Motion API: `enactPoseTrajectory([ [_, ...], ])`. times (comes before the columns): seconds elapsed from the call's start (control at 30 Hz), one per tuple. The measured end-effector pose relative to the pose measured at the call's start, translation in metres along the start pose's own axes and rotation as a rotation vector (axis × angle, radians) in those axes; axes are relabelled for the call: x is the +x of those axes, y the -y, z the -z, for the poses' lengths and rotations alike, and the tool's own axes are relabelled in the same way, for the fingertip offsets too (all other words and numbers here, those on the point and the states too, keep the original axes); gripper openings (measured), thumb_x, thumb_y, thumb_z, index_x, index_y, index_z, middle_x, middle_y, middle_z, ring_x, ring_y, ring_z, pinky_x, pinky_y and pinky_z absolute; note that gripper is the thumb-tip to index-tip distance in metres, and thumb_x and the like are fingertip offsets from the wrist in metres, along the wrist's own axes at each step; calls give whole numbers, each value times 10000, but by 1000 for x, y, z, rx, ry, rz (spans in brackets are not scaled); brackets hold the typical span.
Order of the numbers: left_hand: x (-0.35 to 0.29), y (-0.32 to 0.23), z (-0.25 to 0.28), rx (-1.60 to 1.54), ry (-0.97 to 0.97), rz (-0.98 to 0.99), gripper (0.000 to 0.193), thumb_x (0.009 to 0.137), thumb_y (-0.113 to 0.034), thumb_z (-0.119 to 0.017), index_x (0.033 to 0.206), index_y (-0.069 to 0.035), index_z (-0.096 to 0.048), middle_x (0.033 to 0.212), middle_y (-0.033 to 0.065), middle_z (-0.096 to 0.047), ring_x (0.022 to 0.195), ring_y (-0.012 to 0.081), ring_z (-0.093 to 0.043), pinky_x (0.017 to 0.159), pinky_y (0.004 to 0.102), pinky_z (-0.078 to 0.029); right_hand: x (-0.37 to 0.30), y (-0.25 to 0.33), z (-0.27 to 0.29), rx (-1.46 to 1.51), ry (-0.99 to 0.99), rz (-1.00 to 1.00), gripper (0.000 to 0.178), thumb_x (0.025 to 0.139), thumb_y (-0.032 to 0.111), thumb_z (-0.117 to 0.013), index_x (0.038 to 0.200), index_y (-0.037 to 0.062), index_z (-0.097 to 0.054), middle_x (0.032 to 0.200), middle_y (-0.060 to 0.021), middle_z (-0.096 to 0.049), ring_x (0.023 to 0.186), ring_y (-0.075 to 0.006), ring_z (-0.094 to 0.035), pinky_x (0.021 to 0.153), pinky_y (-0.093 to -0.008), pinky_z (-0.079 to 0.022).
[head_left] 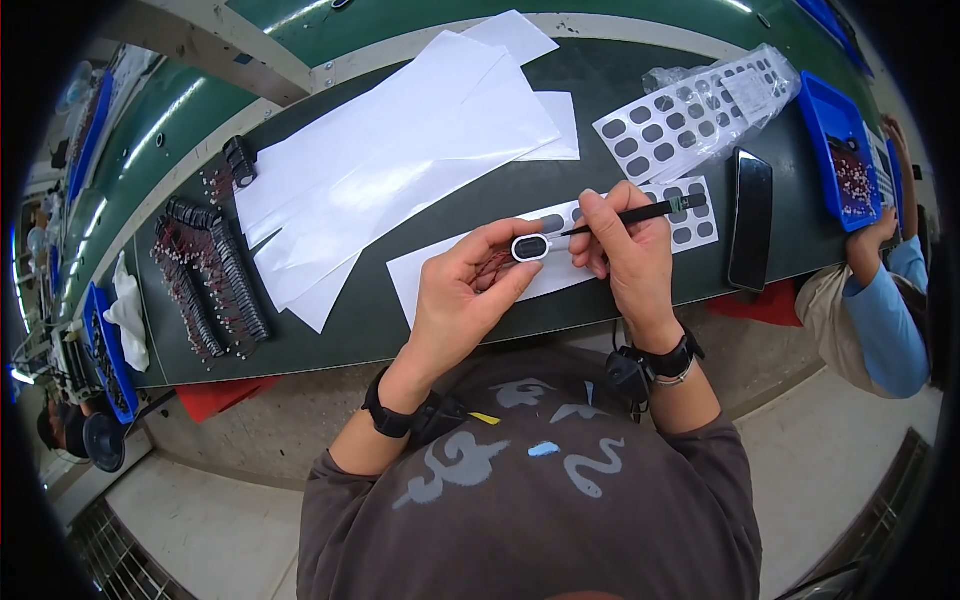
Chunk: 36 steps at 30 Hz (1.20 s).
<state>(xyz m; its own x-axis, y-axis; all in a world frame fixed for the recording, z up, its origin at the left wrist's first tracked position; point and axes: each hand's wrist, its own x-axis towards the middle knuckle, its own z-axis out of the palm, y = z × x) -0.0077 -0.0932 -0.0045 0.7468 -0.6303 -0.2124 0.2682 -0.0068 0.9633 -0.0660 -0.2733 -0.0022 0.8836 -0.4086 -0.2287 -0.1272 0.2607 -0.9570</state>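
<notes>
Your left hand (455, 297) grasped a small oval black part with a white rim (530, 247), mid-frame; your right hand (634, 255) pinched a slim black tweezer-like tool (655, 211), tip just beside it. Beyond, glossy white paper sheets (400, 150) lay upper centre-left.

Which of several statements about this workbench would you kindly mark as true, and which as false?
1. The right hand holds a thin-tipped dark tool. True.
2. The left hand is empty. False: it holds a white-rimmed oval part.
3. The black phone lies to the right of both hands. True.
4. Rows of dark parts lie beyond the phone on the right. False: they lie on the left.
5. The large white sheets are rolled up. False: they lie spread out, overlapping.
</notes>
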Motion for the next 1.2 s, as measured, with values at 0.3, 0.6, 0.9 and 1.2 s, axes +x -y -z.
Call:
enactPoseTrajectory([
  [0.3, 0, 3, -3, -14, -31, -42, 332, 891, 17, -661, 1219, 29, -610, 1020, 27, -657, 887, 28, -604, 753, 159, -490, 1, -1, 0, -2, -3, 6, 255, 964, 241, -638, 793, 80, -538, 659, -42, -633, 516, -61, -573, 428, -163, -367],
  [0.6, 0, 4, -2, 4, -38, -49, 333, 891, 17, -661, 1219, 29, -609, 1022, 24, -657, 896, 32, -606, 764, 161, -492, 0, 0, -1, 2, 0, -1, 256, 965, 239, -637, 792, 79, -537, 663, -44, -635, 519, -61, -574, 438, -163, -375],
  [0.9, 0, 1, -3, -29, -28, -28, 354, 890, 57, -635, 1240, 43, -582, 1158, 72, -647, 1001, 73, -619, 870, 195, -504, 1, 0, 1, 24, 7, 5, 248, 963, 236, -639, 804, 77, -535, 675, -46, -640, 522, -60, -574, 440, -164, -377],
  [1.2, 0, 1, -5, -7, -38, -49, 349, 901, 49, -625, 1247, 30, -584, 1124, 49, -652, 992, 69, -622, 858, 191, -508, -9, -9, 1, -24, -3, 191, 216, 988, 235, -593, 896, 40, -571, 775, -97, -671, 642, -109, -630, 562, -211, -466],
])
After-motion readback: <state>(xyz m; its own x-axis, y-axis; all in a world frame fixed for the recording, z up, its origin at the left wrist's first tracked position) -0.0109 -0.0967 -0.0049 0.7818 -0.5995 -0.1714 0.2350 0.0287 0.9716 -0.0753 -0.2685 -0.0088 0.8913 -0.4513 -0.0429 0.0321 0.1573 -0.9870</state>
